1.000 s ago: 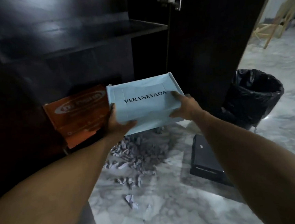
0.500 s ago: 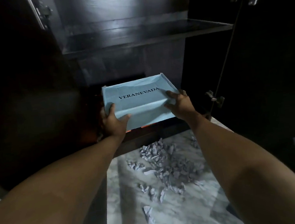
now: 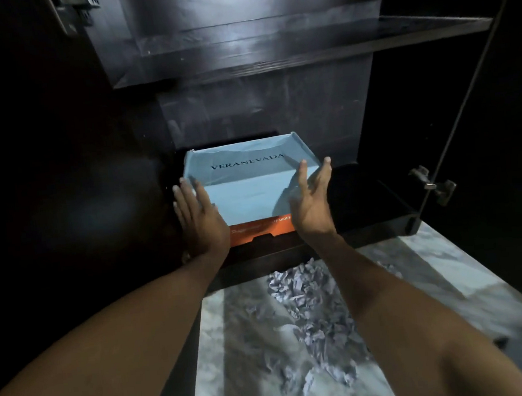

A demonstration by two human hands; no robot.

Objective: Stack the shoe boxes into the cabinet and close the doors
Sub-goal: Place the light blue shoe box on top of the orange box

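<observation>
neither hand has a grip on anything. the left hand (image 3: 200,217) lies with straight fingers flat along the left front corner of the pale blue shoe box (image 3: 245,180), palm down, fingertips pointing into the cabinet; whether it actually presses the cardboard cannot be told. the right hand (image 3: 311,198) is held open at the box's right front corner, palm turned inward toward the box, fingers spread and straight, thumb apart; it looks just off the surface or barely touching.

the blue box, lettered veranevada on its lid, sits squarely on top of the orange shoe box (image 3: 261,229), of which only the front strip shows beneath it. both rest on the bottom board of the dark cabinet (image 3: 381,215), toward the left side of the compartment, close to the left wall. to the right of the stack the bottom board is bare and dark as far as the right wall. above the blue lid there is open height up to the shelf (image 3: 287,48).

the right door (image 3: 481,99) stands open, with a hinge (image 3: 433,184) showing on its edge. both forearms reach forward from the lower corners, nearly parallel. in front of the cabinet, crumpled paper scraps (image 3: 311,313) lie scattered on the marble floor (image 3: 234,342).
</observation>
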